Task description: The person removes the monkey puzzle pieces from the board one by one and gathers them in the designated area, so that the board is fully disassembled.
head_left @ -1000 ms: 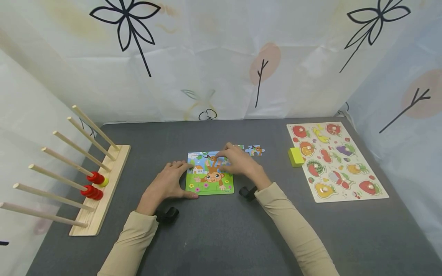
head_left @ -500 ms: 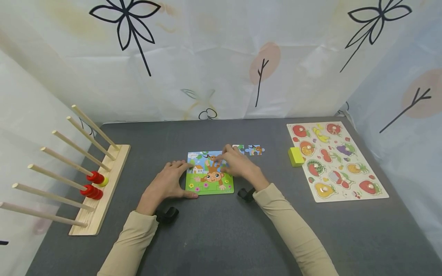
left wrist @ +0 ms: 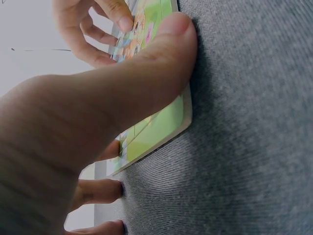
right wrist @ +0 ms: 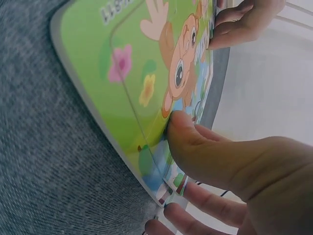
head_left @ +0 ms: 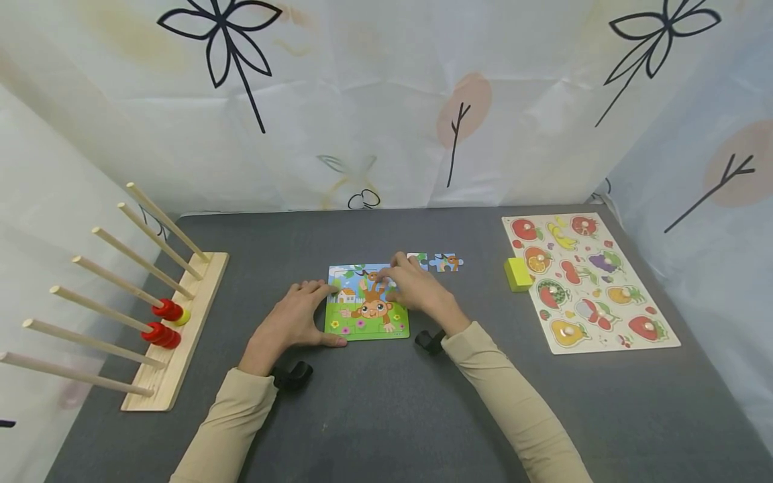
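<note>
A jigsaw puzzle [head_left: 364, 315] with a cartoon monkey on green lies flat in a thin tray on the grey table. My left hand [head_left: 292, 314] rests at its left side, thumb [left wrist: 176, 36] on the near edge, index finger by the left edge, other fingertips on the table. My right hand [head_left: 417, 285] bends over the upper right part, thumb [right wrist: 181, 132] down on the picture. A puzzle piece [right wrist: 177, 182] with a slightly raised edge shows between its thumb and fingers, mostly hidden by them. Two loose pieces, one partly covered [head_left: 419, 259], one whole [head_left: 447, 262], lie behind that hand.
At left stands a wooden peg stand [head_left: 196, 295] with tall rods and red and yellow rings. To the right lies a fruit peg board [head_left: 604, 339], a yellow block [head_left: 517, 275] against its left edge. A patterned cloth [head_left: 386, 100] hangs behind.
My right hand has shifted slightly away from me and left, uncovering more of the loose piece behind it. The left hand and the puzzle have stayed put.
</note>
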Available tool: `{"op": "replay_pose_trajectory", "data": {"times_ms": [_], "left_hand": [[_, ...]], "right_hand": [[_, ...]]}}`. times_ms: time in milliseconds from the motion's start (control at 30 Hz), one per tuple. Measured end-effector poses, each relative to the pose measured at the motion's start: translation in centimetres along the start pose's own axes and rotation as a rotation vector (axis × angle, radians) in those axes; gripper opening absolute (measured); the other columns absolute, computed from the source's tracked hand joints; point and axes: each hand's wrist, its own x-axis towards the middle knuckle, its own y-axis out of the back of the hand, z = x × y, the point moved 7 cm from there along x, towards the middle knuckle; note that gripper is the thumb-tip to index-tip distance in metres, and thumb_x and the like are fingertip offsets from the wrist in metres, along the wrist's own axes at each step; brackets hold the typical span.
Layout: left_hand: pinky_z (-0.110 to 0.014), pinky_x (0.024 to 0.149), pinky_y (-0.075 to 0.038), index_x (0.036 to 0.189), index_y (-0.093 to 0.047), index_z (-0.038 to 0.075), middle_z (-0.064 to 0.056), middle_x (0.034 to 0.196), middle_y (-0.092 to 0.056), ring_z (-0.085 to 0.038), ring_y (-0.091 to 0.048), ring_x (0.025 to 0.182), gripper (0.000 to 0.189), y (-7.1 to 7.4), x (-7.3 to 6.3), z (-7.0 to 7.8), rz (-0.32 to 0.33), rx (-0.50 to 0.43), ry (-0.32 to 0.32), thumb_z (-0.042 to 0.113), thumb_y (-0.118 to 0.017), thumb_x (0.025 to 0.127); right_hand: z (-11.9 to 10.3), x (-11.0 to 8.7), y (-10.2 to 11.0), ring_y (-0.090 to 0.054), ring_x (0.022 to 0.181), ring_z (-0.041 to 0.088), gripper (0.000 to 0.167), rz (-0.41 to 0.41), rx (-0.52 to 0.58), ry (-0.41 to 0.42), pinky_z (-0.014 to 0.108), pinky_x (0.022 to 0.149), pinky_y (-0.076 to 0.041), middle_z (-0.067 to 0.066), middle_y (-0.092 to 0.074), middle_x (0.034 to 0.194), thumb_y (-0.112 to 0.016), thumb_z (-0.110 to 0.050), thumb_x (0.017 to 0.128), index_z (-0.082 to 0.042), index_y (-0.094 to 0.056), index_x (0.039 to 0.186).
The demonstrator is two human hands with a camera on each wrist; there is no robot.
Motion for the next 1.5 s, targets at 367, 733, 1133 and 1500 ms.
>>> {"op": "replay_pose_trajectory", "data": {"times_ms": [367, 733, 1133, 1500], "left_hand": [[-0.065, 0.105, -0.044, 0.148, -0.053, 0.015, -0.019, 0.154, -0.049, -0.048, -0.044, 0.139, 0.105, 0.0, 0.0, 0.0, 0.003, 0.0, -0.005, 0.065, -0.09, 0.064], [-0.066, 0.106, -0.044, 0.148, -0.052, 0.015, -0.02, 0.154, -0.048, -0.048, -0.043, 0.14, 0.104, 0.1, 0.0, 0.1, -0.008, -0.006, 0.001, 0.064, -0.09, 0.065], [-0.066, 0.105, -0.044, 0.148, -0.052, 0.015, -0.02, 0.154, -0.048, -0.048, -0.043, 0.14, 0.105, 0.0, 0.0, 0.1, -0.008, 0.003, 0.004, 0.065, -0.09, 0.064], [-0.066, 0.105, -0.044, 0.148, -0.053, 0.015, -0.021, 0.155, -0.047, -0.049, -0.044, 0.139, 0.105, 0.0, -0.1, 0.1, 0.0, -0.001, 0.0, 0.065, -0.09, 0.064]], "right_hand": [[-0.4, 0.0, 0.3, -0.05, 0.108, 0.028, 0.064, 0.067, -0.038, 0.019, 0.037, 0.074, -0.05, 0.014, -0.05, 0.129, -0.076, -0.014, 0.093, -0.021, -0.05, 0.152], [-0.6, -0.1, 0.5, -0.052, 0.112, 0.029, 0.064, 0.068, -0.054, 0.002, 0.037, 0.074, -0.052, 0.015, -0.051, 0.13, -0.077, -0.017, 0.093, -0.021, -0.052, 0.151], [-0.8, -0.2, 1.2, -0.044, 0.091, 0.024, 0.063, 0.109, -0.143, 0.018, 0.03, 0.066, -0.043, 0.014, -0.052, 0.118, -0.073, 0.001, 0.091, -0.023, -0.058, 0.147], [-0.8, -0.2, 1.4, -0.052, 0.101, 0.029, 0.058, 0.153, -0.26, 0.066, 0.038, 0.073, -0.051, 0.015, -0.054, 0.123, -0.069, 0.002, 0.094, -0.023, -0.058, 0.146]]}}
